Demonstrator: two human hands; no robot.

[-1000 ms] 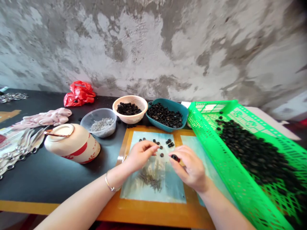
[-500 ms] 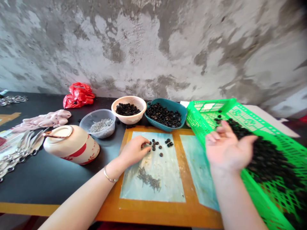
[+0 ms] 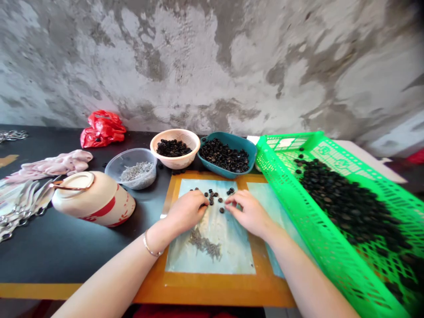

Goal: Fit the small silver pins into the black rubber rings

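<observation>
My left hand (image 3: 187,211) rests on the pale blue sheet (image 3: 228,251), its thumb and fingertips drawn together at the edge of a loose group of small black ring-like pieces (image 3: 211,201). What those fingertips hold, if anything, is hidden. From the other side my right hand (image 3: 251,213) reaches in low over the sheet, fingers bent and a small gap between thumb and forefinger. Beside its fingertips lies a single black piece (image 3: 221,210). Closer to me on the sheet is a small heap of grey metal pins or screws (image 3: 205,244).
A green plastic crate (image 3: 291,194) of black pieces stands at the right. Behind the sheet are a teal basin (image 3: 228,172), a pink bowl (image 3: 177,164) and a clear tub (image 3: 145,181). To the left are a cream jar (image 3: 96,198), gloves (image 3: 56,165) and a red bag (image 3: 103,128).
My right hand has come from beside the green crate, palm up, to the black pieces on the sheet, now palm down. My left hand has stayed almost in place.
</observation>
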